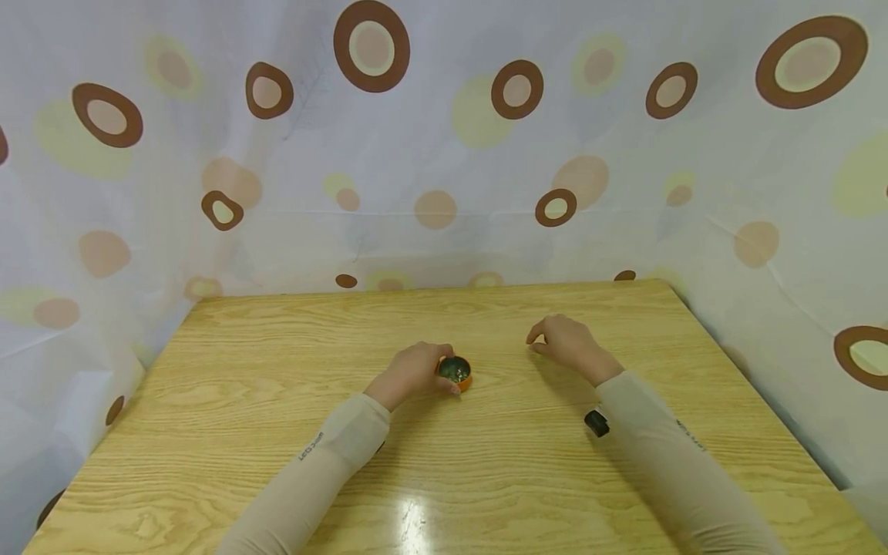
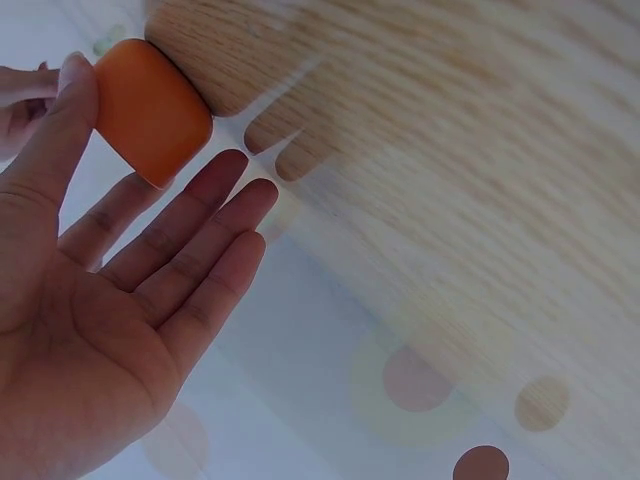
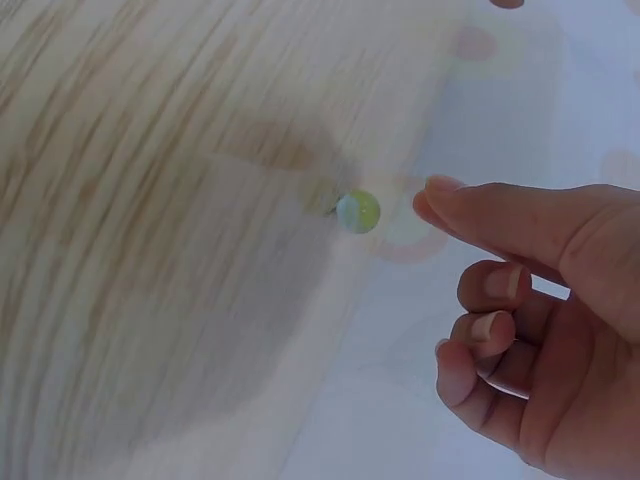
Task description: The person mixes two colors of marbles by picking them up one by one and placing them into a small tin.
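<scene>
My left hand (image 1: 414, 368) holds a small round orange bowl (image 2: 150, 115) between thumb and forefinger; the other fingers stretch out beside it. Shiny dark greenish contents (image 1: 455, 368) show inside the bowl, too small to make out singly. To the right, my right hand (image 1: 565, 343) hovers just over the table. Its thumb and forefinger point forward, while the other fingers curl loosely. A yellow-green and pale blue glass marble (image 3: 358, 212) lies on the wood just off the fingertips, apart from them. Nothing is in the right hand.
The light wooden table (image 1: 277, 347) reaches back to a white curtain (image 1: 430, 139) with brown, peach and yellow spots, which also hangs at both sides. A small black device (image 1: 597, 422) sits at the right sleeve.
</scene>
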Demonstrator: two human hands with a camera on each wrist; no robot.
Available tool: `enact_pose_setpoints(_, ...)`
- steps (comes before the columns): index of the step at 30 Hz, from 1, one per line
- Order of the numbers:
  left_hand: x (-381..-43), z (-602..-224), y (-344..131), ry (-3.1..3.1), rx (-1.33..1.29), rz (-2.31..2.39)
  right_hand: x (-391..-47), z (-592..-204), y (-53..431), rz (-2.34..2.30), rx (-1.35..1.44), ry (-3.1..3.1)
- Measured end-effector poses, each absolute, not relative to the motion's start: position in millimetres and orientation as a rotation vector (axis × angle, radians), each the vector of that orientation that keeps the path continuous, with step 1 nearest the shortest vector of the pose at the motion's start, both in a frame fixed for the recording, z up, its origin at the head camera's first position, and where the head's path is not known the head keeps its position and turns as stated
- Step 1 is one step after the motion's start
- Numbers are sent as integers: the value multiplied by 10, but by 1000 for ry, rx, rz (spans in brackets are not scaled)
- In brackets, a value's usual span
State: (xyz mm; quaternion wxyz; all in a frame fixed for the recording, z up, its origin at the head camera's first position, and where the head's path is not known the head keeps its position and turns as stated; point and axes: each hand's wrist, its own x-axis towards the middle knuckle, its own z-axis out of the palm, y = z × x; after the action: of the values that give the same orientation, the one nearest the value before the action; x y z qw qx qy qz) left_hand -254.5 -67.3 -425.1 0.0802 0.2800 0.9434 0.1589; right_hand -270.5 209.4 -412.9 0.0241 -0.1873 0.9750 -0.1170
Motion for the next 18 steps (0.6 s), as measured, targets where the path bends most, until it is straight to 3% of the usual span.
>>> enact_pose_setpoints(18, -2554, -4251, -672, 2817, 829, 477, -2742, -4200, 2231, -255, -477, 3048)
